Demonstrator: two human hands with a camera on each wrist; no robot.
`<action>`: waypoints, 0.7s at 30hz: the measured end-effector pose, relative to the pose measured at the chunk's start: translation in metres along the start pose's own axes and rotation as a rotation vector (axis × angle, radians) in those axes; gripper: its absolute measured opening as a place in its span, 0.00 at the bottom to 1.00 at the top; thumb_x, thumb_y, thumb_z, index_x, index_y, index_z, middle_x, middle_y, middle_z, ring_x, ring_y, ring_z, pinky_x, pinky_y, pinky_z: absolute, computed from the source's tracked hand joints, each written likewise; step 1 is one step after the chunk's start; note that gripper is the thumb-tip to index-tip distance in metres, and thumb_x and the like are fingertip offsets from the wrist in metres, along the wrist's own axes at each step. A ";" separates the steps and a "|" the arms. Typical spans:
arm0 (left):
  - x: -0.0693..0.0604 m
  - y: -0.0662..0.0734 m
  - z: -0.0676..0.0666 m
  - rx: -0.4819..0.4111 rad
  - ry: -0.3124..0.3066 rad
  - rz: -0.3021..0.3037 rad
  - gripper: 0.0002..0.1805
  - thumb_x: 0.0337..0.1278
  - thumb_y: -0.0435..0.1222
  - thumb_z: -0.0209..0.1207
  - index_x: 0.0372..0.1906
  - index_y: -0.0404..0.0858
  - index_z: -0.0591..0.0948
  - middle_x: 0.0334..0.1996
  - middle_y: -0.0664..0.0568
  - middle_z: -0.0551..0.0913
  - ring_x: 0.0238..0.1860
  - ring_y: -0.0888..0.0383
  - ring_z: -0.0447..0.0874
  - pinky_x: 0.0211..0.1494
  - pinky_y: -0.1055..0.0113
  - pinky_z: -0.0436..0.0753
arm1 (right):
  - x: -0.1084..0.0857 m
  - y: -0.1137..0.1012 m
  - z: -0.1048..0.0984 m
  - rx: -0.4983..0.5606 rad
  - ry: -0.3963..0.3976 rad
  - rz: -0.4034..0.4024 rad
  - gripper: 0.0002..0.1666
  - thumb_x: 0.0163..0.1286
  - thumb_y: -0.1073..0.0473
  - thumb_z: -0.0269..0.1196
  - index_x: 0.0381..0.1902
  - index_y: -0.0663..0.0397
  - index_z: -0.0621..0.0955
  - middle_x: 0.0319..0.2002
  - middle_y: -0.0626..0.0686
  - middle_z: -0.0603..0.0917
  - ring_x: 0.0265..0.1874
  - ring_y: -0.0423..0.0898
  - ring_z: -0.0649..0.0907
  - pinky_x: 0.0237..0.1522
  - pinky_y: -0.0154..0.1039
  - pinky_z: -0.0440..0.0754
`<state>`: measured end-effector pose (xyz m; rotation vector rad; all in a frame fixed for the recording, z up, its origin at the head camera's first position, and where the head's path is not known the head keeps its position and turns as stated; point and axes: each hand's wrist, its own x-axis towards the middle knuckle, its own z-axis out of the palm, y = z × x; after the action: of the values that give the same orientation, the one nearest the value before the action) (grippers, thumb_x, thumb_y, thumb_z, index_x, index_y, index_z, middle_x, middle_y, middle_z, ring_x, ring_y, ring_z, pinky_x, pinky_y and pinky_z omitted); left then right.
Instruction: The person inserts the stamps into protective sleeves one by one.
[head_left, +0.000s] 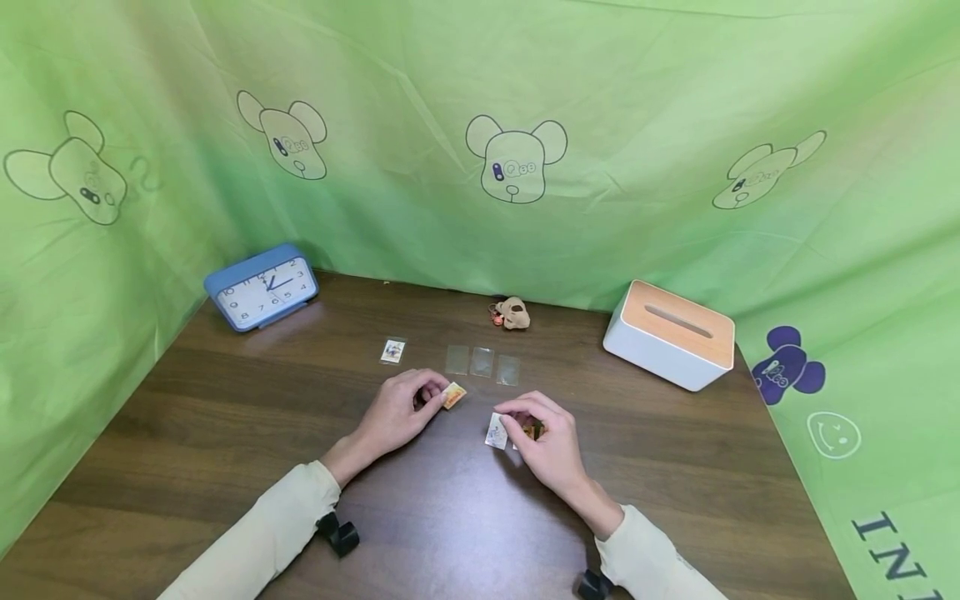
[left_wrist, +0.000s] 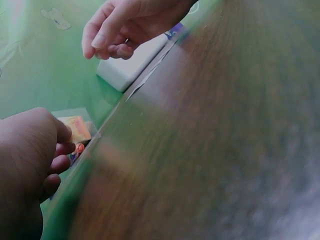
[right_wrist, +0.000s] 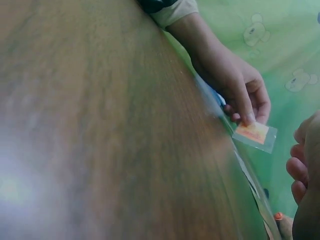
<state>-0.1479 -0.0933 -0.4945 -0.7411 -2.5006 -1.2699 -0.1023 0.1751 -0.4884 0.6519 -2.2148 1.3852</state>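
Between thumb and fingers my left hand [head_left: 397, 408] pinches a small orange picture card [head_left: 453, 395]. In the right wrist view this card [right_wrist: 253, 133] sits in a clear sleeve that sticks out beyond its edge. My right hand [head_left: 546, 437] hovers over the table with loosely bent fingers. No card shows in that right hand [left_wrist: 120, 30] in the left wrist view. A white card with a drawing [head_left: 496, 432] appears beside its fingertips, and another colourful card [head_left: 533, 428] is partly hidden behind the fingers.
Three clear sleeves [head_left: 482, 362] lie in a row beyond the hands. A sleeved picture card [head_left: 392, 351] is to their left. Farther back are a beige keychain [head_left: 514, 313], a blue clock [head_left: 262, 287] and a tissue box [head_left: 670, 335] with a wooden top.
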 end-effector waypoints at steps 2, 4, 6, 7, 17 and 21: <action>0.001 -0.001 -0.001 0.014 0.033 -0.032 0.05 0.68 0.28 0.72 0.43 0.40 0.88 0.33 0.57 0.87 0.36 0.61 0.84 0.42 0.65 0.85 | 0.000 -0.001 -0.003 -0.004 -0.009 0.005 0.18 0.61 0.77 0.77 0.43 0.53 0.94 0.35 0.49 0.90 0.31 0.40 0.85 0.33 0.40 0.85; 0.002 -0.003 -0.003 0.032 0.069 -0.063 0.05 0.67 0.28 0.71 0.42 0.40 0.88 0.32 0.57 0.87 0.36 0.59 0.85 0.43 0.62 0.86 | 0.000 -0.001 -0.006 -0.020 -0.016 0.005 0.18 0.60 0.77 0.78 0.43 0.53 0.94 0.35 0.49 0.90 0.31 0.40 0.85 0.34 0.39 0.85; 0.003 -0.005 -0.005 0.056 0.107 -0.082 0.05 0.66 0.29 0.71 0.41 0.40 0.87 0.32 0.56 0.87 0.36 0.58 0.86 0.46 0.59 0.86 | -0.001 0.000 -0.009 -0.039 -0.021 0.003 0.17 0.61 0.76 0.78 0.43 0.52 0.94 0.35 0.47 0.90 0.31 0.41 0.85 0.35 0.38 0.85; 0.004 -0.007 -0.005 0.070 0.125 -0.088 0.05 0.66 0.29 0.71 0.41 0.40 0.87 0.31 0.56 0.87 0.36 0.57 0.86 0.47 0.57 0.85 | -0.001 0.001 -0.011 -0.051 -0.026 0.002 0.17 0.61 0.76 0.78 0.43 0.52 0.94 0.35 0.47 0.90 0.31 0.41 0.85 0.35 0.38 0.84; 0.011 -0.017 -0.009 0.238 0.258 -0.124 0.05 0.60 0.31 0.73 0.38 0.39 0.87 0.35 0.47 0.90 0.44 0.42 0.84 0.49 0.45 0.73 | -0.004 0.009 -0.022 -0.182 -0.097 -0.005 0.16 0.57 0.72 0.82 0.42 0.54 0.93 0.36 0.46 0.91 0.35 0.43 0.86 0.44 0.38 0.72; 0.015 -0.020 -0.009 0.248 0.261 -0.180 0.05 0.62 0.32 0.75 0.36 0.39 0.88 0.48 0.41 0.89 0.54 0.36 0.80 0.55 0.41 0.69 | -0.005 0.011 -0.022 -0.215 -0.121 -0.008 0.16 0.57 0.70 0.84 0.41 0.52 0.93 0.39 0.44 0.92 0.40 0.44 0.86 0.44 0.39 0.72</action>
<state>-0.1709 -0.1057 -0.4961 -0.2792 -2.4857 -1.0066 -0.1024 0.2003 -0.4897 0.6824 -2.4100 1.1086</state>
